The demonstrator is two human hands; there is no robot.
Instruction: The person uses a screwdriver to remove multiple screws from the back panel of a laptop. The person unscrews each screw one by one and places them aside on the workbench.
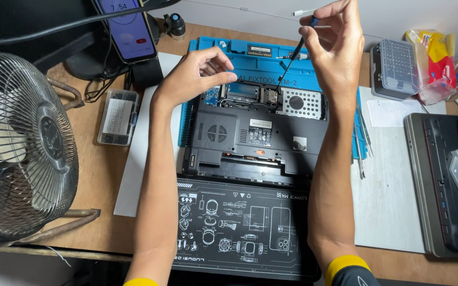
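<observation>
pinched between our right hand's point(337, 45) thumb and fingertips was the dark handle of a thin screwdriver point(291, 59), fingers closed around its top, the shaft slanting down and to the left until its tip met the open bay at the far edge of the upturned laptop point(255, 135). our left hand point(194, 74) was not gripping anything that we could see: its fingers were curled loosely, with the fingertips resting on the laptop's far left corner, beside the exposed circuit board, as if bracing the case. the laptop lay bottom-up on a blue repair mat point(261, 55), its near edge touching a black printed mat point(242, 228) closer to us.

to our judgement, doing this well called for keeping the shaft in line with the screw rather than leaning, pressing lightly down while turning from the fingertips, and letting the left hand hold the case steady so the tip did not skate onto the board.

a clear bit case point(396, 69) sat to the right of the blue mat, a small clear parts box point(117, 116) to the left, and a wire-caged fan point(22, 143) at the far left. a second dismantled laptop point(446, 185) lay at the right edge. a phone point(125, 29) stood propped beyond the left hand.
</observation>
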